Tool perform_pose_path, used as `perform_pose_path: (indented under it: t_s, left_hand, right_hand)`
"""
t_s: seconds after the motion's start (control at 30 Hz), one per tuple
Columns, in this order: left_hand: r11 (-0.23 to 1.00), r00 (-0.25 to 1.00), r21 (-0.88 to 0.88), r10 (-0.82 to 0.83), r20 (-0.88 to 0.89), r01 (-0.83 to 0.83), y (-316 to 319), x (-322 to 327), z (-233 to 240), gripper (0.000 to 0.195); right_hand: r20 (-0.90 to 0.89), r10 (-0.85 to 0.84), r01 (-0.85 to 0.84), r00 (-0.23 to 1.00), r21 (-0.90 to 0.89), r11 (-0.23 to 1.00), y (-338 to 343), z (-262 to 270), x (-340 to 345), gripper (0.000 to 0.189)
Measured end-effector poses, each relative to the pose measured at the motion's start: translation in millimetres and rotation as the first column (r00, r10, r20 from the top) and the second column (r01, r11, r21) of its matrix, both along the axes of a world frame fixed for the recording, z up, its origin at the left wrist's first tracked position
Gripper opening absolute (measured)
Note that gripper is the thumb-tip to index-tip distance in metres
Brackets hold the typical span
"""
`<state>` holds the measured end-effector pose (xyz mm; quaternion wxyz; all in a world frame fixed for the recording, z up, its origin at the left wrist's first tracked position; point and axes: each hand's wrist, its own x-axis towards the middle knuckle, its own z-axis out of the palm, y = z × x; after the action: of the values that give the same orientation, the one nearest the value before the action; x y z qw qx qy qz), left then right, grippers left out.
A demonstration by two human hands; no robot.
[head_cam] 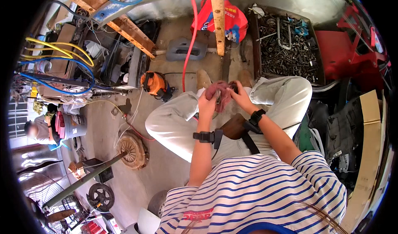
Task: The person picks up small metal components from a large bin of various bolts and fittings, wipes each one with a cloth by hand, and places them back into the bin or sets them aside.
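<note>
My left hand (pixel 207 103) grips a dusky red cloth (pixel 221 89) together with a small metal part (pixel 218 96) that shows at its edge. Close by on the right, my right hand (pixel 241 95) has its fingers closed on a small dark object (pixel 233 87), touching the cloth's side. What that dark object is, I cannot tell. Both hands meet between my knees, above the concrete floor, and the fingers partly hide the cloth and the metal part.
A metal tray of bolts (pixel 289 53) lies at the upper right. An orange-black machine (pixel 155 85) stands left of my knee, near a red hose (pixel 190 44). A clutch pressure plate (pixel 132 150) supports a pole (pixel 87 178). Another person (pixel 42 128) sits far left.
</note>
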<state>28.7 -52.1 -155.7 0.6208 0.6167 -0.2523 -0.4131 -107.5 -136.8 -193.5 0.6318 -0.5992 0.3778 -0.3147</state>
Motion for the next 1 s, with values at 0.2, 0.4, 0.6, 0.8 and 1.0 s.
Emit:
perform_pose_path:
  t_s: [0.2,0.4,0.6,0.8,1.0]
  left_hand:
    - [0.998,0.963,-0.001,0.063,0.261,-0.065,-7.7,1.8,28.5,0.028]
    - [0.992,0.740,0.103,-0.020,0.672,-0.067,-9.1,-7.5,71.3,0.032]
    - [0.998,0.970,-0.004,0.064,0.237,-0.064,-7.2,-4.7,64.8,0.029]
    - [0.967,0.872,-0.162,0.098,-0.480,-0.197,-6.5,-11.5,60.3,0.028]
    - [0.994,0.961,-0.102,0.005,-0.276,-0.034,-4.9,-20.3,62.6,0.026]
  right_hand:
    - [-0.008,-0.090,0.086,0.996,-0.237,0.968,6.4,79.0,-4.1,0.023]
    - [-0.070,0.076,-0.091,0.995,-0.243,0.966,6.6,117.8,-6.1,0.022]
    - [0.150,0.211,-0.231,0.966,0.125,0.965,0.6,123.4,-3.0,0.025]
    - [0.330,0.100,-0.207,0.939,0.306,0.929,5.0,112.8,-4.1,0.027]
    - [0.028,0.195,-0.183,0.980,-0.233,0.955,4.9,104.4,1.1,0.020]
